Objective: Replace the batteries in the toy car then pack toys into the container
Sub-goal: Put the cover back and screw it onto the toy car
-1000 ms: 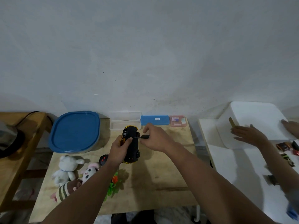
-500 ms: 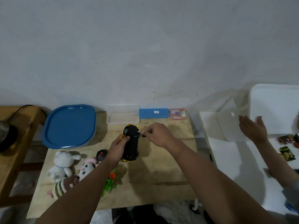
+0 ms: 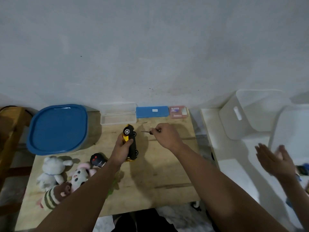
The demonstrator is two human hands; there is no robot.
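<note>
A: How do the hands lie?
B: Left hand (image 3: 122,148), fingers curled, grips the toy car (image 3: 130,143); right hand (image 3: 165,136), just right, pinches a small screwdriver (image 3: 147,131). Both forearms extend far.

Left hand (image 3: 122,149) grips a yellow toy car (image 3: 130,143) turned on its side above the bench (image 3: 150,181); right hand (image 3: 164,135) pinches a small screwdriver (image 3: 147,131) beside it.

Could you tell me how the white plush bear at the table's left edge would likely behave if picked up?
The white plush bear looks soft, so probably floppy and light. Its fuzzy fabric should grip well; it seems unlikely to roll or break.
</note>
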